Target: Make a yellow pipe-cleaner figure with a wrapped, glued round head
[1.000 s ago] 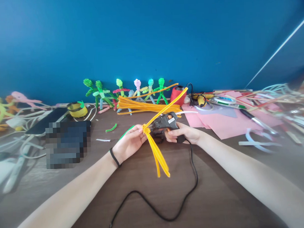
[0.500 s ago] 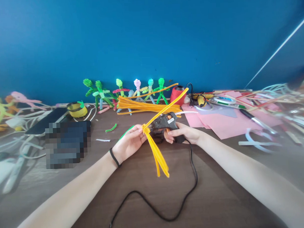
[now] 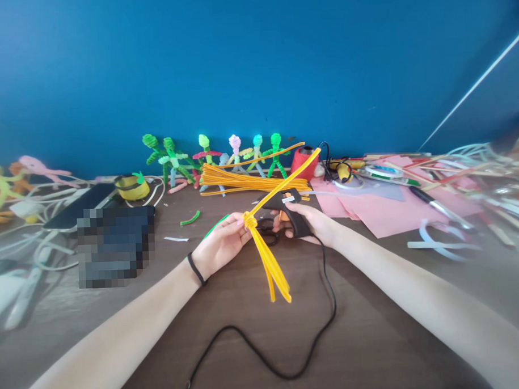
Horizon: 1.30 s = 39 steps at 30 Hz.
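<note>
My left hand [image 3: 227, 241] pinches a knotted bunch of yellow pipe cleaners [image 3: 268, 256] at the knot. Two groups of ends hang down toward me, and one long strand slants up to the right. A green strip shows behind that hand. My right hand [image 3: 305, 221] is wrapped round the handle of a black glue gun [image 3: 297, 207] with an orange trigger. The gun's nozzle points left, behind the slanting yellow strand and a little above the knot. Its black cord runs down across the brown table.
A pile of yellow pipe cleaners [image 3: 250, 179] lies behind the hands, with several pipe-cleaner figures [image 3: 276, 154] against the blue wall. Pink paper [image 3: 374, 210], a marker and sticks are at right. A dark phone [image 3: 83, 206], yellow tape roll [image 3: 132, 187] and white cables are at left.
The glue gun in my right hand has turned, its nozzle shifting up and left away from the knot. The hanging yellow ends have swung slightly right. My left hand keeps its place.
</note>
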Available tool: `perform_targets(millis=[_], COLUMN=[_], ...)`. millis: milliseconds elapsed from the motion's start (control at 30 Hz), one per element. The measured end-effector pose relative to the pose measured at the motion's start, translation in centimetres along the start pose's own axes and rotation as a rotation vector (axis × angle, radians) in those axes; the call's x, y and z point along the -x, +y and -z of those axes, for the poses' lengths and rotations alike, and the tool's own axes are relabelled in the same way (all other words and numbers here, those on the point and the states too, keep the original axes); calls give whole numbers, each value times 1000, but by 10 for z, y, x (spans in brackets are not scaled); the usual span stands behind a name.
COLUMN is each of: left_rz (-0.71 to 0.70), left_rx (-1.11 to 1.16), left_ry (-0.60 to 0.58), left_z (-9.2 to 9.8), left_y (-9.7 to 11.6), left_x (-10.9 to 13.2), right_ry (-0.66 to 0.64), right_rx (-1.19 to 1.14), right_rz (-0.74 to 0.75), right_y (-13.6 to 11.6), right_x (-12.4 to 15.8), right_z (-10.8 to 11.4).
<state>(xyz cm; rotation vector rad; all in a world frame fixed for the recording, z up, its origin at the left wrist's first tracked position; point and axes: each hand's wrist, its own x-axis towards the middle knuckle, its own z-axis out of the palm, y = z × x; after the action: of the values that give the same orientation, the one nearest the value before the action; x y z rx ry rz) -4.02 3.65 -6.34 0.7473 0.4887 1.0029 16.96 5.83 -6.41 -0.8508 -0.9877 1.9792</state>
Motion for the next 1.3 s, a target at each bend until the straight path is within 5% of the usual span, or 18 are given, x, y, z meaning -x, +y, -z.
perform_targets(millis=[233, 400, 667, 1033, 1200, 1300], left_rz=[-9, -7, -10, -5, -3, -5], left_rx=[-17, -24, -32, -25, -26, -37], left_ry=[-6, 8, -8, -7, -16, -16], left_z=[-1, 0, 0, 0, -1, -1], left_y=[0, -1, 0, -1, 0, -1], left_x=[0, 1, 1, 1, 2, 2], right_ry=[226, 465, 548, 642, 710, 612], right_rx=[286, 796, 1626, 1900, 1884, 1679], right_rz=[153, 244, -78, -5, 215, 389], right_y=[3, -6, -18, -10, -10, -13], right_x=[-1, 5, 12, 8, 12, 14], right_z=[-11, -4, -13, -12, -11, -15])
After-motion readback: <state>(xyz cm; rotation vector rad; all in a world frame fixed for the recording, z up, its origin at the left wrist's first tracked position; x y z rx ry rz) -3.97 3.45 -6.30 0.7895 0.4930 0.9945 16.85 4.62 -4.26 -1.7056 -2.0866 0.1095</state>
